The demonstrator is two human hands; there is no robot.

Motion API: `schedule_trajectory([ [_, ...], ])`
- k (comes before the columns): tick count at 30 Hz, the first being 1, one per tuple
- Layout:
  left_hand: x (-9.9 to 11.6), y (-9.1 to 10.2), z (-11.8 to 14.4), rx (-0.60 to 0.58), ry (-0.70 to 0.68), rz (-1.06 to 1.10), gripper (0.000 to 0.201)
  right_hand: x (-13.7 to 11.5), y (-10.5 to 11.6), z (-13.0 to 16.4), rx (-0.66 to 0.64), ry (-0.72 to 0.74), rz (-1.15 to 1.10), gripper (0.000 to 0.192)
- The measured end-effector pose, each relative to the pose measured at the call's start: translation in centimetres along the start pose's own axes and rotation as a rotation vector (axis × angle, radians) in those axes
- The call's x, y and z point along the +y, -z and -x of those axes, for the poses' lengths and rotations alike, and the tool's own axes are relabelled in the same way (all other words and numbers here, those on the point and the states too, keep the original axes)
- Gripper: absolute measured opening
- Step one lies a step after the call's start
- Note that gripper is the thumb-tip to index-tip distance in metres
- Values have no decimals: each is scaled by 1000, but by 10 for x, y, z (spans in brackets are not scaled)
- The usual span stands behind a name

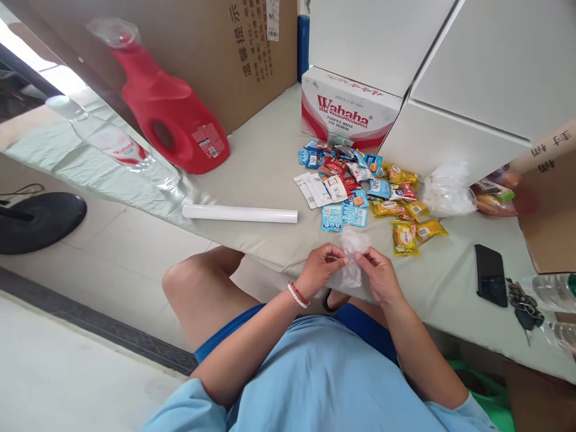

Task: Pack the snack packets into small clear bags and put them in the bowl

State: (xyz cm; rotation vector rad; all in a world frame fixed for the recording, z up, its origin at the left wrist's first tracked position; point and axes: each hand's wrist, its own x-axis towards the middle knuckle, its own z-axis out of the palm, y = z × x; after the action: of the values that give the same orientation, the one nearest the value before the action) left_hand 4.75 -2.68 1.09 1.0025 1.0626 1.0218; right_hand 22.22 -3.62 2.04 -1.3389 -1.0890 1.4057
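Between my two hands, at the near edge of the covered table, is a thin clear plastic bag [354, 241], crumpled. My left hand [327, 263], with beads at the wrist, pinches its left side. Fingertips of my right hand [377, 273] pinch the same bag from the right, close to the left fingertips. Just beyond lie blue snack packets [332, 218] and white packets [314, 190] in a loose pile. Yellow-wrapped snacks [405, 237] are to the right of the bag.
A white roll [240, 213] lies left of the snacks. Further left stand a red jug [175, 114] and a water bottle [119, 146]. A Wahaha carton [348, 108] stands behind. To the right are a bunched plastic bag [450, 189], phone [490, 274] and keys [524, 306].
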Motion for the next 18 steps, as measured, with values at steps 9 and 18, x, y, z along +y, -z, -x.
schedule_trajectory([
  [9,14,34,4,35,213,397,41,-1,20,-3,59,-63,-211,35],
  [18,17,6,4,119,71,-28,36,-1,23,0,27,-35,-151,37],
])
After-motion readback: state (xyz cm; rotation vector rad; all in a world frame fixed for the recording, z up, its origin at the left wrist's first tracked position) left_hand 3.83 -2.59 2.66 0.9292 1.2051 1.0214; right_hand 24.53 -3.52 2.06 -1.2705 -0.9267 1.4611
